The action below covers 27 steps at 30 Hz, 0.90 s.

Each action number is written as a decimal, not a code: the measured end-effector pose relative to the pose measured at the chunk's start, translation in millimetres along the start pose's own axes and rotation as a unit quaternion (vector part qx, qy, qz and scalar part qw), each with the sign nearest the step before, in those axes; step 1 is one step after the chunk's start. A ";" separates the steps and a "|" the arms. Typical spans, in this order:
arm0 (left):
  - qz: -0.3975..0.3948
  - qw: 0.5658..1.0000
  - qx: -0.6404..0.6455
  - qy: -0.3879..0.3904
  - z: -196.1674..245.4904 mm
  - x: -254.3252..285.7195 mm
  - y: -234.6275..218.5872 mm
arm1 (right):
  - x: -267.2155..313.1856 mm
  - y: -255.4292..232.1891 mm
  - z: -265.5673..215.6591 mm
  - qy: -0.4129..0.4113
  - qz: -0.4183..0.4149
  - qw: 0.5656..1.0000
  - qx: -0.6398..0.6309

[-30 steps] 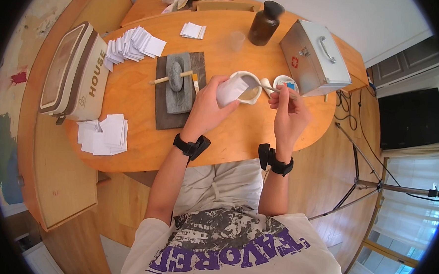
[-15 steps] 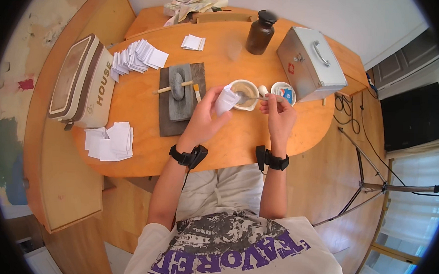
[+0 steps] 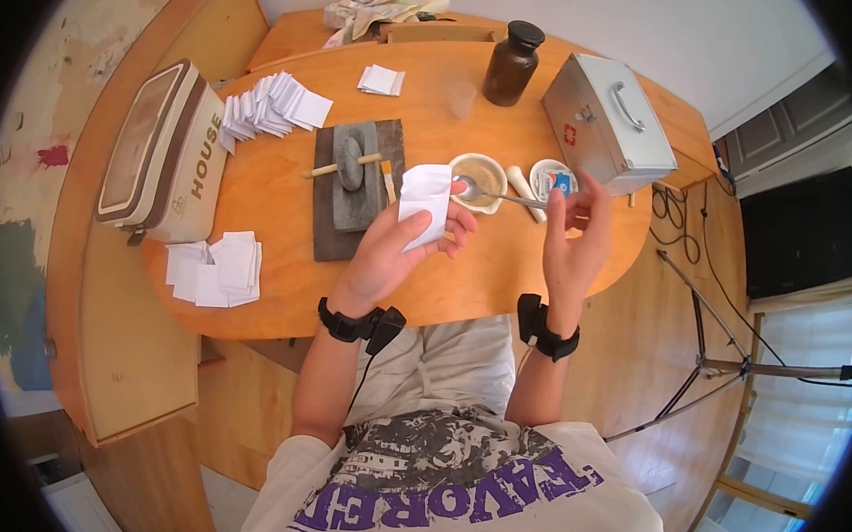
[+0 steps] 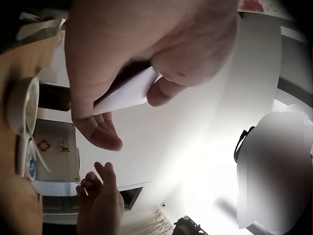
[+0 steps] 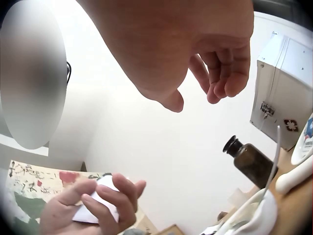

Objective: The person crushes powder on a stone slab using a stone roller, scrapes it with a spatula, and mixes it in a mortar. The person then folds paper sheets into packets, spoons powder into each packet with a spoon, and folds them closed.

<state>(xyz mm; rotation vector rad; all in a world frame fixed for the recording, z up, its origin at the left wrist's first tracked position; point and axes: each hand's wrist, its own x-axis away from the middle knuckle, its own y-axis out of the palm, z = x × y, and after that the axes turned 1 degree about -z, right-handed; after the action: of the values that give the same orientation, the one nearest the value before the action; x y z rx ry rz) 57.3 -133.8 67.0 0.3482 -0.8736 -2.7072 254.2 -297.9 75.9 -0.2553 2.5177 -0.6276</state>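
My left hand [image 3: 378, 254] holds a small folded white paper packet [image 3: 424, 203] upright, left of a white mortar [image 3: 477, 209]. Thumb and fingers grip the packet from both sides, as the left wrist view also shows. Tan powder lies in the mortar, and a metal spoon [image 3: 514, 199] rests in it, handle slanting out to the right. My right hand [image 3: 577, 243] hovers beyond the handle's end, its fingers loosely bent and holding nothing in the right wrist view. Just right of the mortar lies a white pestle [image 3: 520, 186], beside a small white dish [image 3: 539, 172] with a blue-and-white item.
A dark slab [image 3: 329, 237] bears a grey stone piece and brush. White papers [image 3: 271, 104] are fanned at the back left, more lie front left [image 3: 216, 269]. Behind stand a brown bottle [image 3: 511, 68], a clear cup [image 3: 462, 99] and a metal case [image 3: 597, 130]. A beige box [image 3: 166, 170] stands left.
My right hand has let go of the spoon, leaving it in the mortar, and drawn away to the right. My left hand has moved the packet off the mortar and turned it upright.
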 end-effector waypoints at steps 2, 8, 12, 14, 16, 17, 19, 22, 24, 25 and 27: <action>0.010 1.000 -0.001 -0.014 1.1 -0.1 9.7 | 3.3 -3.7 -24.8 -0.080 -0.122 0.973 -0.181; 0.096 0.991 -0.087 0.018 -1.8 0.6 17.9 | 12.2 26.4 -46.2 0.010 -0.280 0.907 -0.313; 0.169 0.954 -0.235 0.076 -7.0 -3.6 0.4 | 9.9 48.0 -50.8 0.020 -0.279 0.899 -0.336; 0.232 0.928 -0.260 0.128 -2.8 -8.3 -1.4 | 7.7 55.3 -53.0 0.043 -0.315 0.891 -0.323; 0.272 0.910 -0.225 0.219 4.7 -10.4 -3.8 | 7.8 67.1 -56.1 0.056 -0.317 0.889 -0.324; 0.276 0.907 -0.226 0.223 5.0 -10.7 -7.1 | 7.9 70.8 -58.0 0.073 -0.315 0.889 -0.324; 0.289 0.911 -0.199 0.218 0.3 -11.1 -16.9 | 6.9 73.5 -62.0 0.065 -0.332 0.886 -0.318; 0.290 0.910 -0.188 0.229 -5.2 -7.4 -25.3 | 6.7 77.5 -63.6 0.046 -0.351 0.879 -0.319; 0.298 0.909 -0.190 0.220 -8.1 -3.9 -25.0 | 10.4 80.4 -62.3 0.032 -0.356 0.875 -0.327; 0.305 0.910 -0.190 0.207 -8.4 -2.1 -22.6 | 15.1 79.9 -63.2 0.072 -0.356 0.867 -0.341; 0.305 0.905 -0.207 0.210 -9.7 1.1 -19.7 | 23.6 79.4 -59.8 0.113 -0.356 0.858 -0.353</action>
<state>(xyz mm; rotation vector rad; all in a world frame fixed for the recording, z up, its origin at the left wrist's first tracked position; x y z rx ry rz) 55.6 -123.9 47.5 0.4481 -0.2121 -2.0382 198.0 -212.6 72.1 -1.5026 2.7472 0.0791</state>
